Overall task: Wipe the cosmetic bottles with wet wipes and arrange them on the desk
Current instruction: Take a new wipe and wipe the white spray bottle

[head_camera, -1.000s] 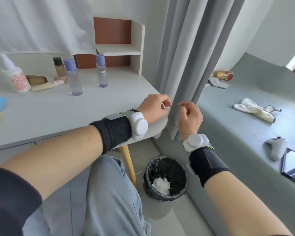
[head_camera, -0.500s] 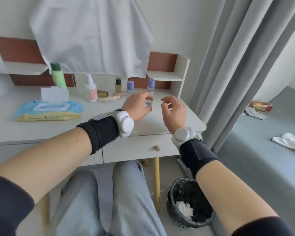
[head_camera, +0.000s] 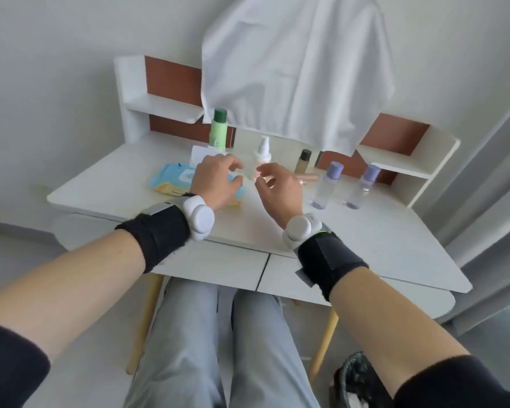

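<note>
Left hand and right hand frame centre, fingers loosely spread, empty, above counter; wipes pack under left hand.

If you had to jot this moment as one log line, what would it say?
left hand: empty, over wipes pack | right hand: empty, open | bottles: upright on desk | phase: reaching for wipe

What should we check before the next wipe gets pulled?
1. Left hand free: ok, fingers spread, holding nothing.
2. Right hand free: ok, empty.
3. Wipes pack within reach: ok, left hand is over it.
4. Pack lid open: ok, flap is up.
5. Bottles upright: ok for the green bottle and both purple-capped bottles.
6. Wipe exposed at the opening: cannot tell.
</note>
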A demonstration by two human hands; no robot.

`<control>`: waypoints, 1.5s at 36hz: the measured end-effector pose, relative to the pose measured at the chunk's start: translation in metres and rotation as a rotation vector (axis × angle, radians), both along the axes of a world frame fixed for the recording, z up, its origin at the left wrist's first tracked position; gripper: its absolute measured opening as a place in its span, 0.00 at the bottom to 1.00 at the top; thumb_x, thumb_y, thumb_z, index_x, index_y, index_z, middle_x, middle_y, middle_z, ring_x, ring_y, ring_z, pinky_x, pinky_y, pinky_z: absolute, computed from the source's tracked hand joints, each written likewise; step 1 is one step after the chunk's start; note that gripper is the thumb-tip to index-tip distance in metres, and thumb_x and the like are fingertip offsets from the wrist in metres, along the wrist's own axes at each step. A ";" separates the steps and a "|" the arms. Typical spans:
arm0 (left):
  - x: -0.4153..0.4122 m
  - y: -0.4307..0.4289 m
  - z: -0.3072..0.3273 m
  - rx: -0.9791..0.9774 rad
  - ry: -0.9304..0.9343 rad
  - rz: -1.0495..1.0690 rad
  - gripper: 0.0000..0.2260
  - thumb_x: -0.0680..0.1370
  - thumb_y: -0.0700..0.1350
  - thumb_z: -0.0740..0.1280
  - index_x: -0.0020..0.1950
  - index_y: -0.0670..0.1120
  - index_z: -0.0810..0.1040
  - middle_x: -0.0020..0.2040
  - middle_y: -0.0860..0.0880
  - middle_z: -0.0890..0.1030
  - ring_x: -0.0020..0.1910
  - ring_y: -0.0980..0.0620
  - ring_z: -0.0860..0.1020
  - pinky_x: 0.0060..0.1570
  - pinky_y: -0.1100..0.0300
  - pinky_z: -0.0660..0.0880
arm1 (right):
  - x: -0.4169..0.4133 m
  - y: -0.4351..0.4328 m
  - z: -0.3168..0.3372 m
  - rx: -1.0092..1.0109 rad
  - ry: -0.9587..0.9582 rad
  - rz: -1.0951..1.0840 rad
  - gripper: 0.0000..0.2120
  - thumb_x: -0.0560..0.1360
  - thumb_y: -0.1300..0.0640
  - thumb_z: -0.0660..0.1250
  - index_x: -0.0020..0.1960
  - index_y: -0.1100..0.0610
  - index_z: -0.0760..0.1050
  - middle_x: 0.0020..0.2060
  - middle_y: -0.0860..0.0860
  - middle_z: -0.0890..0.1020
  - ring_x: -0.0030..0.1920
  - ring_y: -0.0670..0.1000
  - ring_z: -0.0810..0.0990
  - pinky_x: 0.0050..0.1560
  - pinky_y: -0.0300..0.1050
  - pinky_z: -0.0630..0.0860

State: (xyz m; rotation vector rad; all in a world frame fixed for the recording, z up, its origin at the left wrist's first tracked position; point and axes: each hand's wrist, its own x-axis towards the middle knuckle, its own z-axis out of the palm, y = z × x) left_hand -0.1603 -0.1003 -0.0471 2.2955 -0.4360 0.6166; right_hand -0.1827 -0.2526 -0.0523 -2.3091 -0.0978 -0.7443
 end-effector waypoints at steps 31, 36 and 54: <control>0.065 0.051 0.022 0.483 0.499 -0.063 0.10 0.74 0.48 0.65 0.35 0.44 0.76 0.38 0.44 0.77 0.38 0.46 0.73 0.36 0.58 0.68 | 0.055 0.053 -0.023 -0.035 0.111 0.189 0.08 0.70 0.63 0.62 0.45 0.59 0.79 0.42 0.51 0.81 0.36 0.48 0.72 0.39 0.40 0.66; 0.076 0.073 0.021 0.200 0.574 -0.149 0.10 0.75 0.42 0.65 0.40 0.35 0.79 0.34 0.46 0.78 0.34 0.51 0.71 0.38 0.58 0.69 | 0.055 0.055 -0.023 -0.057 0.079 0.192 0.05 0.72 0.62 0.65 0.43 0.58 0.80 0.40 0.48 0.78 0.36 0.49 0.74 0.40 0.44 0.71; 0.080 0.099 0.001 -0.531 0.649 -0.224 0.12 0.78 0.38 0.61 0.34 0.42 0.71 0.30 0.49 0.71 0.29 0.55 0.66 0.29 0.66 0.65 | 0.080 0.084 0.004 -0.446 0.219 0.345 0.09 0.75 0.52 0.67 0.52 0.51 0.83 0.42 0.48 0.81 0.41 0.49 0.74 0.45 0.44 0.72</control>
